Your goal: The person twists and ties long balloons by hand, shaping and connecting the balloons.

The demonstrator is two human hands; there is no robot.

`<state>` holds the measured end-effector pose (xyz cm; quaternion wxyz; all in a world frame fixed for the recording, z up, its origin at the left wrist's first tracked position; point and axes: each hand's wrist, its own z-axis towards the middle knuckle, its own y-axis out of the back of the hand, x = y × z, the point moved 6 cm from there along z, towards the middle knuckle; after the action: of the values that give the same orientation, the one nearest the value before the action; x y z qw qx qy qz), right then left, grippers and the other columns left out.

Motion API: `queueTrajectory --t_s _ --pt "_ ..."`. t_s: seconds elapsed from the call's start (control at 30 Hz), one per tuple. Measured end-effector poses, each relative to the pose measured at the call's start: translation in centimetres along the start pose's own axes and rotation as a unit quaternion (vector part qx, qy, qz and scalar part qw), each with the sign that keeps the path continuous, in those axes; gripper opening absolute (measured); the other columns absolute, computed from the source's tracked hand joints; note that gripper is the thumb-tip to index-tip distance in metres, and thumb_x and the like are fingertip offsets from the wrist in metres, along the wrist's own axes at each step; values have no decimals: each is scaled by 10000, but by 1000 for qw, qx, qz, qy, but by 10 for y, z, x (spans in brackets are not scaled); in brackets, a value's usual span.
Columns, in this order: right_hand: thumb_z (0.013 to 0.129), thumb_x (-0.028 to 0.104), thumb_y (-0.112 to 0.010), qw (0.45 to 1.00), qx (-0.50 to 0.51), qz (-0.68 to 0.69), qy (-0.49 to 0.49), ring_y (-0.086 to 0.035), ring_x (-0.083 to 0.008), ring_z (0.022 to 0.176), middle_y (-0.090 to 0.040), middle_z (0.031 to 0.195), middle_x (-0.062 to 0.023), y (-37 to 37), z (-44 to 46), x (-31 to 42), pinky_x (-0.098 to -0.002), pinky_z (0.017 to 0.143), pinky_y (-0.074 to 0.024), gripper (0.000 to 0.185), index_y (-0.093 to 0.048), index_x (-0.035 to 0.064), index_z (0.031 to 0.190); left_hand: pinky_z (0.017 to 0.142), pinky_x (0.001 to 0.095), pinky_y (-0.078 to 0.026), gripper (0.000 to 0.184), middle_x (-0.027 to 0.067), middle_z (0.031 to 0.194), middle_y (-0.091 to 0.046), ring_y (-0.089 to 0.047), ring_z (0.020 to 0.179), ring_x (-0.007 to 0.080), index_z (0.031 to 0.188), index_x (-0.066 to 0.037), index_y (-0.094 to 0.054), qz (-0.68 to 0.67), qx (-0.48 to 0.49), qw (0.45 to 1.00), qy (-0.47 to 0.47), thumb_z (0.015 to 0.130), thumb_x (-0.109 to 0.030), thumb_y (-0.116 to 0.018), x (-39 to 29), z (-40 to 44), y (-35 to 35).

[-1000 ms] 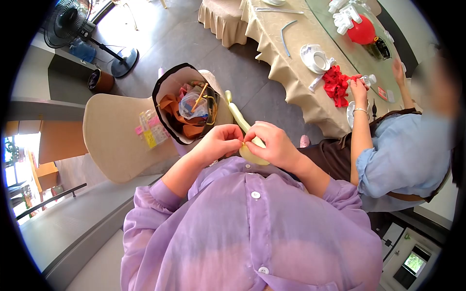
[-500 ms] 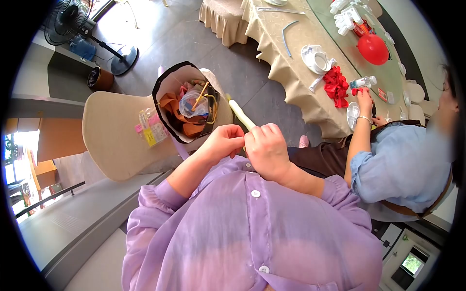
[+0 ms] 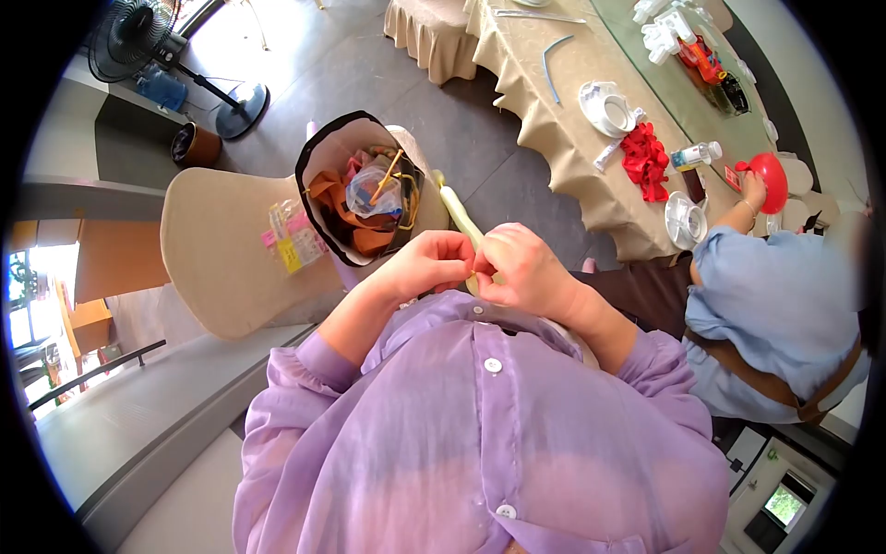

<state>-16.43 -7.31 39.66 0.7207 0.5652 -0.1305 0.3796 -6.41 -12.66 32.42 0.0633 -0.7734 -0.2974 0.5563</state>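
Observation:
In front of my chest a long, thin, pale yellow balloon slants up and away between my hands. My left hand is closed, thumb and forefinger pinched at the balloon's near end. Close against it, my right hand is closed too, its fingers curled over the near part of the balloon. A small yellowish bit shows between the fingertips; the rest of that end is hidden by my fingers.
Ahead to the left, an open bag of deflated balloons stands on a beige chair beside plastic packets. On the right, a clothed table bears red balloons and a bottle. A co-worker holds a round red balloon.
My right hand's fingers have shifted and opened slightly around the balloon's end, showing more of it. The co-worker's hand has moved to the right and now holds a round red balloon.

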Motion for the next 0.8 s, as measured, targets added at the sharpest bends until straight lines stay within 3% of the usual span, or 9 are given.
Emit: queueTrajectory --t_s 0.07,0.13,0.2,0.3,0.53,0.63,0.8 --pt "654 51 -628 998 28 38 -32 -547 -252 672 -533 680 -87 3 0 -5 -348 702 -448 137 -504 37 710 505 208 -365 50 -21 662 -523 -464 568 48 755 -25 -553 18 -5 1000 0 756 -65 -584 2 3 1" --pt "665 26 -637 994 55 76 -64 -556 -220 688 -542 690 -78 2 -4 -10 -324 702 -453 136 -518 27 732 566 210 -402 62 -27 687 -541 -479 621 46 791 -17 -568 124 -17 987 -103 768 -72 -588 -7 4 0" --pt "727 52 -634 939 70 246 -229 -538 -140 698 -553 723 -45 -6 -13 -29 -270 675 -441 114 -546 15 789 589 210 -409 73 -28 698 -549 -482 642 46 805 -18 -575 133 -38 982 -128 769 -78 -593 -10 3 -3" --pt "774 88 -626 900 59 327 -283 -514 -87 721 -562 765 -22 -6 -21 -40 -241 666 -432 114 -564 9 829 619 214 -418 110 -25 726 -564 -484 668 48 837 -13 -586 166 -81 972 -144 773 -95 -622 -15 -1 -7" --pt "793 119 -635 904 41 301 -302 -532 -89 745 -569 769 -22 -10 -27 -43 -246 696 -447 141 -566 5 840 554 214 -411 137 -5 685 -577 -478 602 49 841 -9 -622 318 -212 918 -110 765 -111 -674 -27 -17 -16" --pt "796 122 -638 906 34 297 -301 -535 -89 741 -572 769 -24 -6 -25 -38 -246 693 -448 146 -567 3 841 547 213 -407 124 1 671 -574 -476 584 51 824 -7 -625 297 -241 917 -110 761 -103 -672 -26 -19 -16" --pt "797 116 -630 912 39 279 -298 -537 -87 732 -571 763 -25 -6 -25 -31 -244 687 -449 138 -566 2 839 547 216 -410 99 -1 661 -569 -481 580 53 805 -4 -612 301 -222 919 -122 756 -79 -654 -27 -19 -17"
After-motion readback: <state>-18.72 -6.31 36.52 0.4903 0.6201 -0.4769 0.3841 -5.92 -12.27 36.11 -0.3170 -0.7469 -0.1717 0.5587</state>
